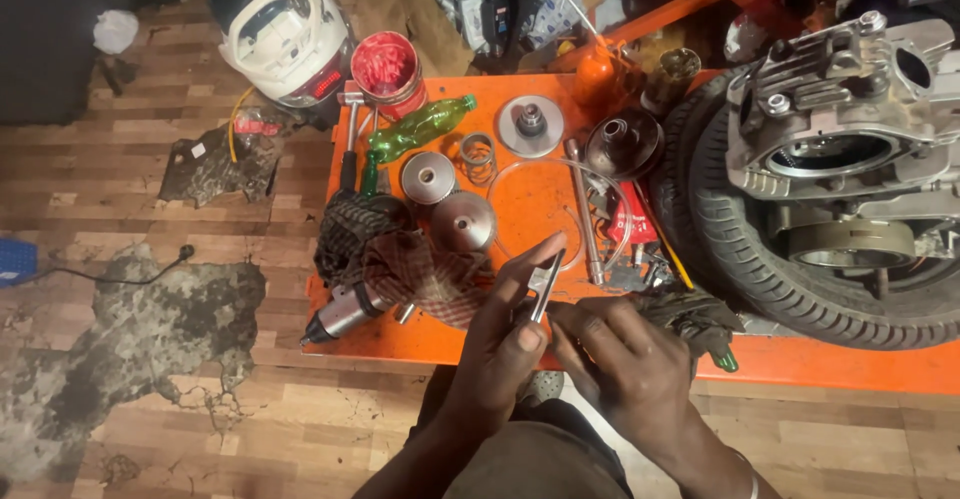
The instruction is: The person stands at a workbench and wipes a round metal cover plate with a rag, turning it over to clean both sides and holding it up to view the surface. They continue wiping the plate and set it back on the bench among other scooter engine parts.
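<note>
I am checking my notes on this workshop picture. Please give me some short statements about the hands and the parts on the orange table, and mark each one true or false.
1. The left hand holds a slim metal tool. True.
2. The green plastic bottle stands upright. False: it lies on its side on the orange table.
3. A tyre lies at the right of the table. True.
4. The tin holds blue paint. False: its inside is red.
5. The right hand is beside the left hand. True.

A motorcycle repair workshop: an engine (850,119) and tyre (790,259) sit beside an orange worktop (540,209) strewn with metal parts, above a cracked floor (130,329).
</note>
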